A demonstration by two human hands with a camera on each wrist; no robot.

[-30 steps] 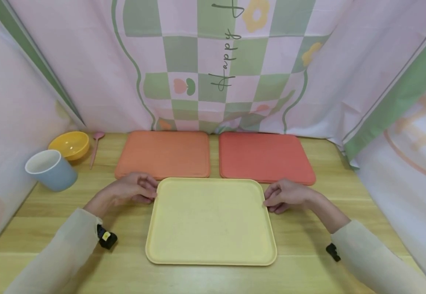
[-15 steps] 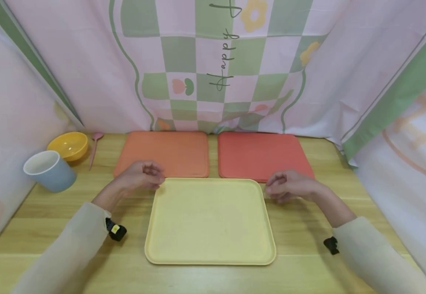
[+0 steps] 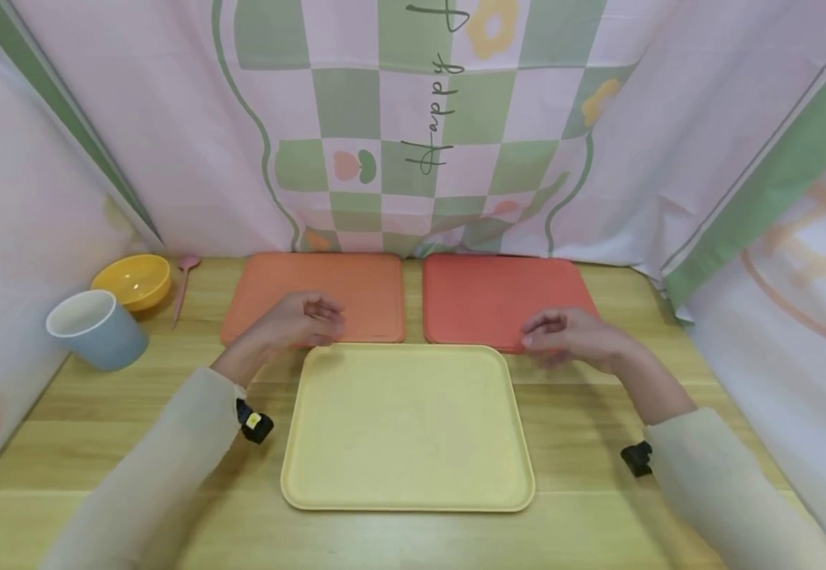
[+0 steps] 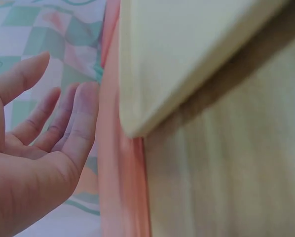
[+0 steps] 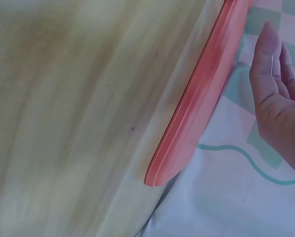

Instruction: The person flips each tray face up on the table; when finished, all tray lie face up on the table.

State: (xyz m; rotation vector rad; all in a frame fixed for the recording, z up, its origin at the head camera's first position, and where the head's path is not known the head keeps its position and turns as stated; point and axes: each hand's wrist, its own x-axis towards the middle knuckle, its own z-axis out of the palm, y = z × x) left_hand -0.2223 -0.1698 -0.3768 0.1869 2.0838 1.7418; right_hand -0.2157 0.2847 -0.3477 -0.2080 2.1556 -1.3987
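Observation:
A pale yellow tray (image 3: 407, 427) lies flat on the wooden table, in front of an orange tray (image 3: 355, 289) and a red tray (image 3: 491, 293). My left hand (image 3: 298, 321) hovers over the near edge of the orange tray, fingers loosely relaxed and holding nothing. My right hand (image 3: 565, 336) hovers over the near right corner of the red tray, also empty. In the left wrist view the left hand (image 4: 34, 148) is spread beside the yellow tray's corner (image 4: 137, 118) and the orange tray (image 4: 120, 197). The right wrist view shows straight fingers (image 5: 276, 84) near the red tray's edge (image 5: 197, 113).
At the far left stand a blue-grey cup (image 3: 95, 328), a yellow bowl (image 3: 133, 281) and a pink spoon (image 3: 183, 285). Patterned cloth walls (image 3: 413, 119) close in the table (image 3: 598, 491) at the back and both sides.
Both hands have let go of the yellow tray's sides, lifted and moved away from me, now over the orange and red trays. The yellow tray stays flat.

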